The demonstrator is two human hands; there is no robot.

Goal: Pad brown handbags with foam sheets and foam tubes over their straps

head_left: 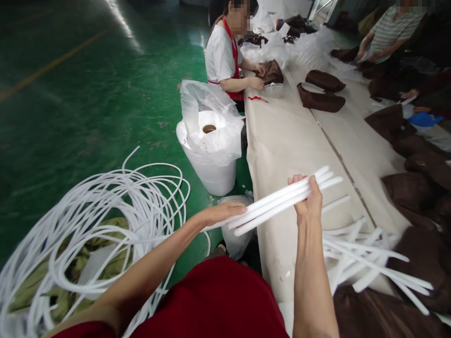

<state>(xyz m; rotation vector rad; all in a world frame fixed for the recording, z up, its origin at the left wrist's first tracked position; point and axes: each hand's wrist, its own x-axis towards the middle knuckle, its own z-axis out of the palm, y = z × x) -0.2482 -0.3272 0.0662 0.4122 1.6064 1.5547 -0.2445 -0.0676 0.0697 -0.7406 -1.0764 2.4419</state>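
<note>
My right hand [309,199] grips a bundle of white cut tube lengths [278,201], held slanted above the near edge of the long beige table [285,136]. My left hand [221,212] rests against the bundle's lower left end, fingers flat along it. Below and right of my right hand, a loose pile of more cut white tubes [366,260] lies on the table. To my left on the green floor sits a big tangled coil of white tubing [105,211] over an olive cloth.
A white bucket with a roll wrapped in clear plastic [209,141] stands by the table's left edge. Brown fabric pieces [419,164] lie along the table's right side. A person in white with a red apron [225,56] and another in stripes [391,30] work at the far end.
</note>
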